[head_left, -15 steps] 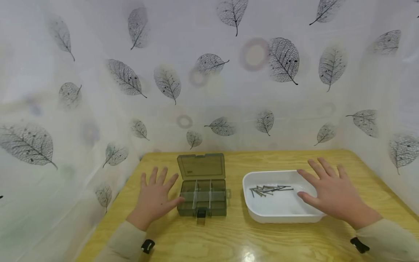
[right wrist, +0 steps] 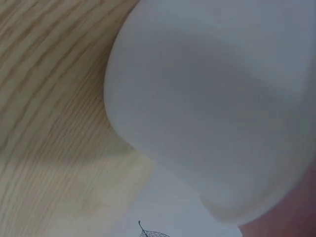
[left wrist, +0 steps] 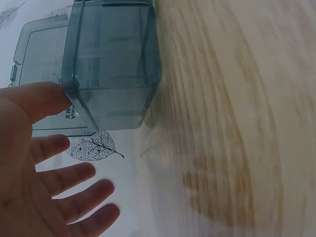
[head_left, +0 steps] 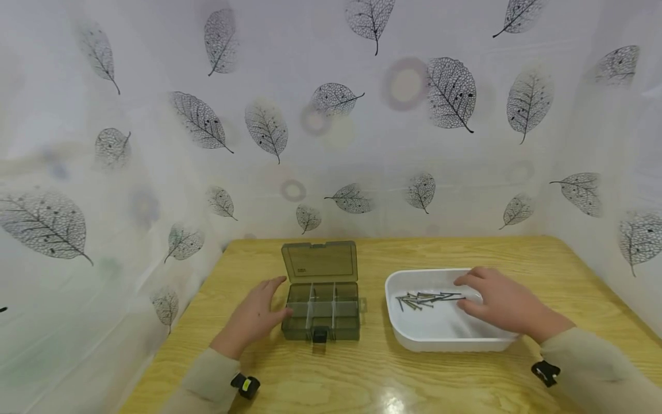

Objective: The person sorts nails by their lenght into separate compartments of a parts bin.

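Observation:
A smoky-grey divided plastic box (head_left: 320, 310) stands on the table with its lid (head_left: 322, 261) raised at the back. My left hand (head_left: 253, 316) is at the box's left side, thumb at its edge and the other fingers loosely spread, gripping nothing. In the left wrist view the thumb (left wrist: 42, 98) reaches the box's corner. To the right, a white tray (head_left: 450, 345) holds several thin metal screws or nails (head_left: 421, 300) in a loose pile. My right hand (head_left: 504, 302) hovers over the tray's right part, fingers slightly bent, short of the pile. The right wrist view shows mostly the tray's outer wall (right wrist: 197, 98).
The yellow wood-grain table (head_left: 351, 374) carries the box and the tray side by side, with a gap between them. A pale curtain with leaf prints (head_left: 372, 144) hangs behind and along both sides of the table.
My right hand has moved left over the tray, its spread fingers drawing together and bending. The left hand has turned, and its fingers have come closer to the box.

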The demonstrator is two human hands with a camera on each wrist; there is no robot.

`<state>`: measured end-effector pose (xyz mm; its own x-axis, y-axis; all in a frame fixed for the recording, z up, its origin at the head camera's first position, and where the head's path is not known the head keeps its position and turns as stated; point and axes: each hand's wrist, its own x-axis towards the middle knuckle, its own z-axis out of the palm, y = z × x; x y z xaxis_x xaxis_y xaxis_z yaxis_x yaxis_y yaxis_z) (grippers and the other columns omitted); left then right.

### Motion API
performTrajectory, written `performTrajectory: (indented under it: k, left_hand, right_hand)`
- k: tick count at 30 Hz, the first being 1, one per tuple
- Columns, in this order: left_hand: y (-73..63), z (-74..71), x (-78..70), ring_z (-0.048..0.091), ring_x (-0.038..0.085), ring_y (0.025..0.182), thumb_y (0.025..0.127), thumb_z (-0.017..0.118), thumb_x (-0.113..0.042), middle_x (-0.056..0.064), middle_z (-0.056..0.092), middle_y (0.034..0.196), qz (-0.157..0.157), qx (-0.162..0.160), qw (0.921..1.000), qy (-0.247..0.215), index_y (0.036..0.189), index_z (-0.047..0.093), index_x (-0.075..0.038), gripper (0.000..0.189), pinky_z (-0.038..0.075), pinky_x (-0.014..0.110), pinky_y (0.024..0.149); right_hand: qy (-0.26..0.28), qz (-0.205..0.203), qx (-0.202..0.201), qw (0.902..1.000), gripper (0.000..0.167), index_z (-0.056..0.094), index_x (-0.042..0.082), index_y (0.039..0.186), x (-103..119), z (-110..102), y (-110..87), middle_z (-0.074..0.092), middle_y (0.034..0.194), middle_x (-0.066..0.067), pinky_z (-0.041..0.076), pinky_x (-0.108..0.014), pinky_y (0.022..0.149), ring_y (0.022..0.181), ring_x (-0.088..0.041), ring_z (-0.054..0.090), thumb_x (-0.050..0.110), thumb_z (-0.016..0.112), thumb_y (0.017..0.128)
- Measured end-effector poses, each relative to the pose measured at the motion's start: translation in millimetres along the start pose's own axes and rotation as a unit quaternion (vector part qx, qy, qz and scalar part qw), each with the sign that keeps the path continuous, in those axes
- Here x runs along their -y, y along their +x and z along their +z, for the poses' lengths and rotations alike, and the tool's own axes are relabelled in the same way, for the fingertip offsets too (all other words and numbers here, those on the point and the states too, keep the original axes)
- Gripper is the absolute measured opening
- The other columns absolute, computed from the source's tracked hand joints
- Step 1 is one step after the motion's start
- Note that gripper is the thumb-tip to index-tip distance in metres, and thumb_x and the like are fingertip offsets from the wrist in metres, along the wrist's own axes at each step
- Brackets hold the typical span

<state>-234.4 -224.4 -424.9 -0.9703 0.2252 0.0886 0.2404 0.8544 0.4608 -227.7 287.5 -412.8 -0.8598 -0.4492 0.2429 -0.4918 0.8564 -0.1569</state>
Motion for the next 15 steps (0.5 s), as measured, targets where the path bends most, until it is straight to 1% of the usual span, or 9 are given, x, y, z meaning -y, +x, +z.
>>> performTrajectory:
  k: [1, 3, 5, 8, 11, 13, 15]
  left_hand:
    - [2.1, 0.4, 0.8, 0.052, 0.039, 0.128, 0.093, 0.074, -0.034, 0.018, 0.047, 0.149, -0.012, 0.011, 0.9993, -0.034, 0.156, 0.038, -0.009, 0.077, 0.045, 0.058, 0.099]
    - [6.4, 1.7, 2.9, 0.056, 0.036, 0.122, 0.093, 0.075, -0.030, 0.017, 0.050, 0.144, -0.038, 0.031, 0.9940, -0.098, 0.157, 0.036, -0.010, 0.077, 0.050, 0.054, 0.093]
    - [10.1, 2.9, 4.9, 0.059, 0.033, 0.114, 0.092, 0.075, -0.025, 0.015, 0.054, 0.137, -0.061, 0.047, 0.9842, -0.159, 0.157, 0.036, -0.010, 0.077, 0.054, 0.050, 0.084]
    - [13.8, 5.9, 8.3, 0.062, 0.027, 0.101, 0.091, 0.076, -0.019, 0.014, 0.056, 0.125, -0.084, 0.061, 0.9675, -0.231, 0.156, 0.036, -0.010, 0.076, 0.055, 0.043, 0.074]
    - [16.5, 9.6, 11.8, 0.062, 0.024, 0.090, 0.091, 0.074, -0.015, 0.014, 0.057, 0.115, -0.089, 0.067, 0.9557, -0.273, 0.154, 0.038, -0.007, 0.073, 0.055, 0.040, 0.069]
    - [17.6, 12.6, 14.9, 0.060, 0.023, 0.085, 0.092, 0.073, -0.014, 0.014, 0.056, 0.110, -0.083, 0.071, 0.9514, -0.288, 0.152, 0.040, -0.004, 0.070, 0.054, 0.038, 0.068]
    - [17.8, 15.2, 17.9, 0.058, 0.023, 0.081, 0.093, 0.072, -0.013, 0.014, 0.055, 0.106, -0.078, 0.077, 0.9452, -0.307, 0.152, 0.040, -0.003, 0.067, 0.053, 0.036, 0.066]
  right_hand:
    - [0.010, 0.003, 0.012, 0.9999, 0.040, 0.070, 0.013, 0.123, -1.1, 1.4, 1.4, 0.063, 0.123, -0.008, 0.048, -0.057, 0.093, 0.113, -0.036, 0.060, 0.039, 0.072, 0.093]
    - [0.030, 0.007, 0.034, 0.9990, 0.039, 0.069, 0.011, 0.124, -2.8, 3.4, 4.2, 0.063, 0.124, -0.010, 0.049, -0.057, 0.093, 0.112, -0.036, 0.060, 0.036, 0.071, 0.094]
    - [0.047, 0.015, 0.055, 0.9973, 0.037, 0.069, 0.011, 0.124, -3.6, 4.8, 7.3, 0.062, 0.126, -0.011, 0.049, -0.056, 0.092, 0.111, -0.035, 0.061, 0.034, 0.071, 0.095]
    - [0.072, 0.017, 0.079, 0.9941, 0.034, 0.069, 0.010, 0.122, -5.5, 8.2, 12.5, 0.062, 0.125, -0.011, 0.050, -0.055, 0.091, 0.109, -0.033, 0.061, 0.030, 0.071, 0.095]
    - [0.083, 0.013, 0.089, 0.9925, 0.029, 0.071, 0.011, 0.117, -7.3, 13.9, 17.8, 0.064, 0.120, -0.008, 0.048, -0.054, 0.094, 0.110, -0.032, 0.060, 0.026, 0.073, 0.093]
    - [0.085, 0.010, 0.091, 0.9922, 0.027, 0.072, 0.011, 0.113, -8.1, 18.0, 20.8, 0.065, 0.115, -0.007, 0.047, -0.055, 0.095, 0.110, -0.033, 0.059, 0.024, 0.075, 0.090]
    - [0.085, 0.012, 0.096, 0.9917, 0.027, 0.072, 0.010, 0.110, -8.5, 21.4, 23.1, 0.066, 0.112, -0.006, 0.047, -0.056, 0.094, 0.108, -0.033, 0.060, 0.024, 0.077, 0.088]
